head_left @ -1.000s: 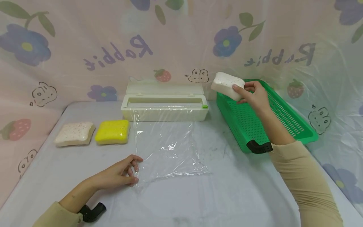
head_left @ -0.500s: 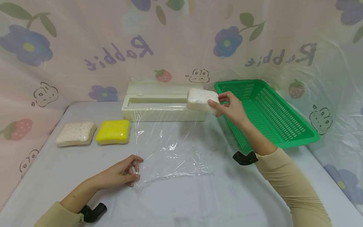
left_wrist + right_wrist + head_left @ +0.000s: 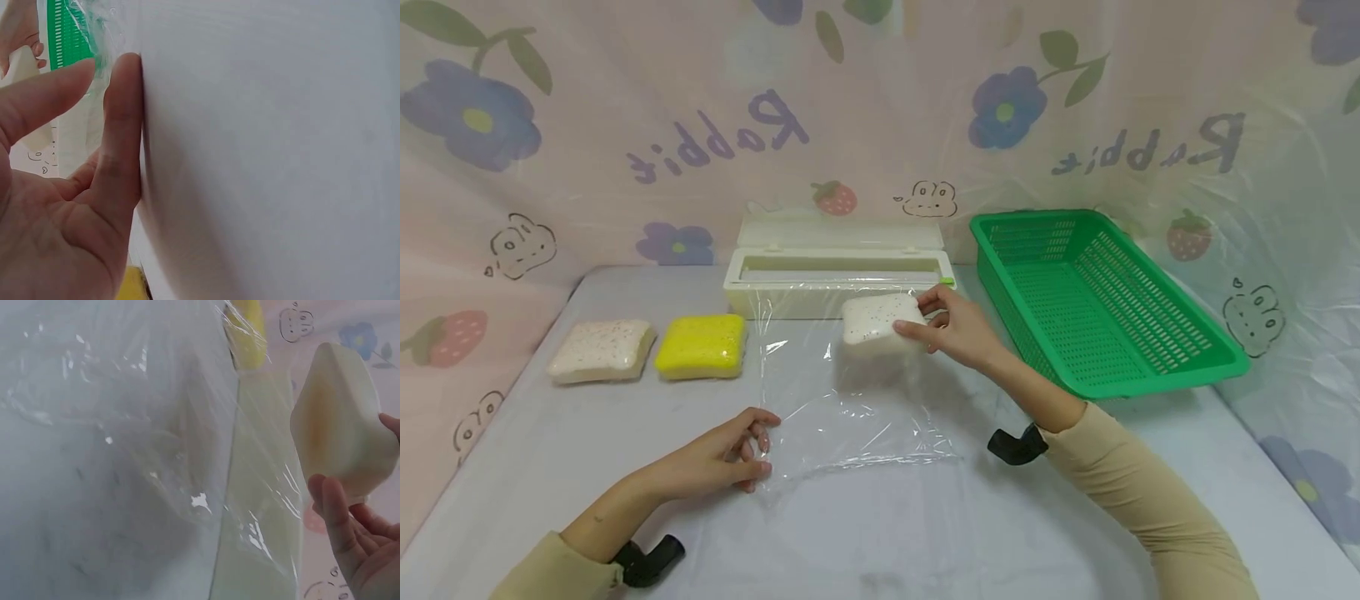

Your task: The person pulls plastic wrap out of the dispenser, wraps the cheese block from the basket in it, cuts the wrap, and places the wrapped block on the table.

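Observation:
A white sponge (image 3: pixel 880 323) with dark specks is pinched at its right end by my right hand (image 3: pixel 958 329), over the clear plastic wrap (image 3: pixel 842 417). In the right wrist view, thumb and fingers grip the narrow end of the sponge (image 3: pixel 337 419). The wrap stretches toward me from a white cling film dispenser (image 3: pixel 760 302) with its lid up. My left hand (image 3: pixel 718 454) rests on the table at the wrap's left edge, fingers loosely bent. The left wrist view shows its thumb and index finger apart, beside the wrap.
To the left lie a film-wrapped pale speckled sponge (image 3: pixel 601 350) and a film-wrapped yellow sponge (image 3: pixel 700 346). A green perforated basket (image 3: pixel 1030 329) stands at the right. A printed curtain (image 3: pixel 865 100) hangs behind the white-covered table (image 3: pixel 865 542).
My right hand has carried the white sponge left and toward me, from above the green basket to over the plastic wrap. The left hand has stayed in place.

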The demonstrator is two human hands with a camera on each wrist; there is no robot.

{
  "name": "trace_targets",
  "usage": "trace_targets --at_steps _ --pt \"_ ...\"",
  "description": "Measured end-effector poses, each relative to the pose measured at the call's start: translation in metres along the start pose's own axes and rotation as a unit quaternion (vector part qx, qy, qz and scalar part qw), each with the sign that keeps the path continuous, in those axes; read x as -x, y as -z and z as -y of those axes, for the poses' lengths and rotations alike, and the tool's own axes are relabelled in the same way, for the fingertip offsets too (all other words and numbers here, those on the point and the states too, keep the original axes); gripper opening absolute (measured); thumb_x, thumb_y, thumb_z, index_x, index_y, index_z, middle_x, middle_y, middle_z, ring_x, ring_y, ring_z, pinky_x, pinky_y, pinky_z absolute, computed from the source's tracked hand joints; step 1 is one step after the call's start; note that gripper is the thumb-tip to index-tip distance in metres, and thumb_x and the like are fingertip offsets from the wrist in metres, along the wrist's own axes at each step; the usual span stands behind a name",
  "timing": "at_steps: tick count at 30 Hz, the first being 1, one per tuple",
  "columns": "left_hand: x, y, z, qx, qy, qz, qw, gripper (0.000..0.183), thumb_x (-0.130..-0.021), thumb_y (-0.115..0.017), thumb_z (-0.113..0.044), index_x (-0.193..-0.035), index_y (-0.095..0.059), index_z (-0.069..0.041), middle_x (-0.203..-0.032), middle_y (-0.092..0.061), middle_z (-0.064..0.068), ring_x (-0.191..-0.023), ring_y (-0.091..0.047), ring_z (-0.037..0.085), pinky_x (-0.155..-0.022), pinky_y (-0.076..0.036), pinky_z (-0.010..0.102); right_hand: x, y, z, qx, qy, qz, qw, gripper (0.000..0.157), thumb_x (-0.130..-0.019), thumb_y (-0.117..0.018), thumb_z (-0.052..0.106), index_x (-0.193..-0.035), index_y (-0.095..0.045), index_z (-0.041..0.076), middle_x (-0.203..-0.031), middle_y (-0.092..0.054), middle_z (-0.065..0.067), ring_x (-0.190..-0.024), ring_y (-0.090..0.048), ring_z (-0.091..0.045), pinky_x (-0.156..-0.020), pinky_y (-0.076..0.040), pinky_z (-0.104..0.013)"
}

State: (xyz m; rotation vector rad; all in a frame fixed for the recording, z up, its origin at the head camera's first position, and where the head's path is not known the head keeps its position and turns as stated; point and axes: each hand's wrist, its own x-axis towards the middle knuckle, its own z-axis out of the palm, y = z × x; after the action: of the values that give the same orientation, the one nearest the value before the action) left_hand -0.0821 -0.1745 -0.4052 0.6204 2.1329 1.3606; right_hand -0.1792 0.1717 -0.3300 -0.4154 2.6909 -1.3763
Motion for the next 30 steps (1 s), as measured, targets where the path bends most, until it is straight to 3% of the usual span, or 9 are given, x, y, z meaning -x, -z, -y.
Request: trace_targets --at_steps 4,11,20,30 --pt "0.0 0.0 -0.002 -0.009 -0.002 -0.009 0.9999 0.064 -0.087 -0.07 -0.012 -0.136 -0.033 0.006 -0.101 -0.045 0.01 -0.072 -0.059 0.01 -0.066 -0.053 0.022 0.001 -0.013 -0.002 0.005 -0.002 0.02 1.0 0.049 -0.082 -0.074 0.036 -0.115 -0.053 0.006 -0.114 -0.06 -0.011 -0.075 -0.065 -0.018 -0.069 -0.056 -0.046" --pt "0.001 0.0 0.0 -0.048 -0.007 -0.025 0.9985 0.068 -0.081 -0.076 -0.015 -0.134 -0.037 0.003 -0.101 -0.047 0.007 -0.077 -0.055 0.007 -0.065 -0.039 0.02 0.002 -0.032 -0.007 0.001 -0.002 0.058 0.998 0.048 -0.08 -0.074 0.035 -0.112 -0.054 0.005 -0.115 -0.06 -0.011 -0.08 -0.066 -0.017 -0.064 -0.057 -0.037" --pt "0.0 0.0 0.002 -0.065 -0.002 -0.028 0.9975 0.072 -0.077 -0.079 -0.016 -0.134 -0.038 0.001 -0.102 -0.048 0.009 -0.077 -0.057 0.008 -0.061 -0.039 0.02 0.005 -0.044 -0.01 0.002 0.0 0.076 0.997 0.047 -0.079 -0.075 0.035 -0.109 -0.055 0.006 -0.109 -0.064 -0.009 -0.078 -0.067 -0.014 -0.06 -0.056 -0.032" --pt "0.0 -0.001 -0.001 -0.039 -0.006 -0.027 0.9989 0.076 -0.075 -0.08 -0.01 -0.135 -0.036 0.003 -0.102 -0.047 0.009 -0.077 -0.056 0.01 -0.059 -0.04 0.019 0.012 -0.051 -0.012 0.033 0.006 0.094 0.995 0.046 -0.079 -0.074 0.038 -0.108 -0.056 0.007 -0.105 -0.067 -0.007 -0.079 -0.067 -0.015 -0.063 -0.054 -0.027"
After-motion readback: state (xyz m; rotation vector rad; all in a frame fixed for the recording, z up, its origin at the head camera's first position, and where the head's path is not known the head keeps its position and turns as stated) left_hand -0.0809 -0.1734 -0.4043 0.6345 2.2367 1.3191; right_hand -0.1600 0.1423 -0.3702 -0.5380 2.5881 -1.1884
